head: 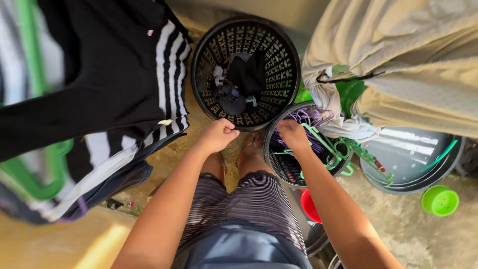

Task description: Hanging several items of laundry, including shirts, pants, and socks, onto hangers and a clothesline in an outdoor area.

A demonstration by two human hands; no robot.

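A round black basket (279,60) of matt lattice plastic is seen, with dark soft cloth (244,79) lying in it. A smaller black plastic basket (291,172) is filled with glossy green plastic hangers (331,147). Smooth striped black-and-white knit cloth (114,74) is hung at the left, coarse beige cloth (413,65) at the right. A smooth, sheeny grey basin (413,159) is set on rough concrete floor (423,234).

Clothes (239,82) in the far basket (279,55), hangers (323,142) in the nearer basket (289,169) right of it
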